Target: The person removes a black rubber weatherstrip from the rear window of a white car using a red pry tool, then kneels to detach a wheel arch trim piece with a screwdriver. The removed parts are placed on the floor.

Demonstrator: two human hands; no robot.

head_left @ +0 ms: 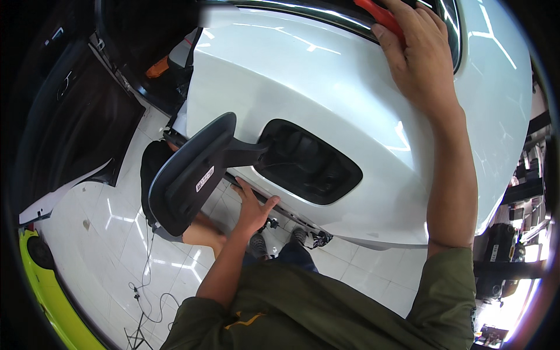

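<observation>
White car panel (350, 99) spreading wide here, filling the space between my two hands and running in under the right one. Next down in size, the open flap (192, 169), beyond and to the left of my left hand (254, 213), standing out from the body on its dark hinge arm (245, 153). Then the dark recess (309, 166), ahead and a little right of that same hand, so the left is clearly the nearer one; the right hand (421, 58) is well apart from it, farther out and to the right. And the left itself: fingers loosely spread, thumb out to the side, nothing in it that I can see, just beside the panel's lower edge. Touching? I can't tell.

Up to the right hand, and here's the relation that counts: the red tool (382, 16) lies inside the grip, pointing away and left of my knuckles, its long axis slanting back toward my palm. Fingers are curled over it, thumb pressed along the near side. Just past that thumb runs the dark window edge (335, 21), and the tool sits across it at an angle. Whether its tip meets the trim, I can't tell; the top of the view cuts it off.
</observation>
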